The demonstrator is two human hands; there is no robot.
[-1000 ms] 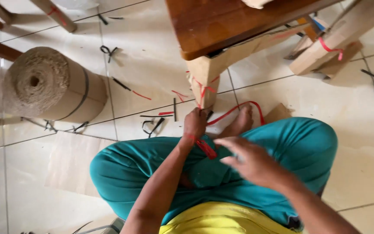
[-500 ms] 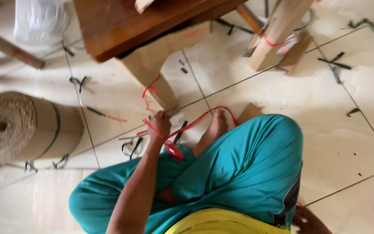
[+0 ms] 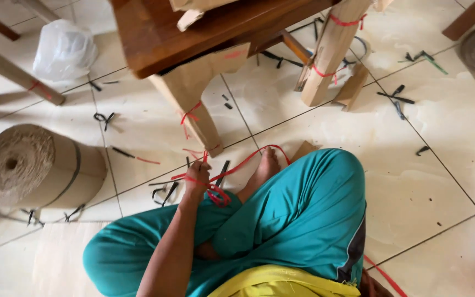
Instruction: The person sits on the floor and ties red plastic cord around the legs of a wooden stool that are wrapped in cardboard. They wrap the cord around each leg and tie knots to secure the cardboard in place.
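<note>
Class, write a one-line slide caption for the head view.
Seated on tiles, the left hand grips red strap beside a cardboard-wrapped table leg.

Pale tiled floor [image 3: 446,143] in soft daylight. A wooden table [image 3: 193,27] stands over it. A cardboard roll [image 3: 28,165] lies nearby.

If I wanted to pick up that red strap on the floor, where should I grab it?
Probably the raised loop of the red strap near the foot, coming from above. It arches off the tile there, leaving room for fingers. The left hand already holds the bunched end.
</note>
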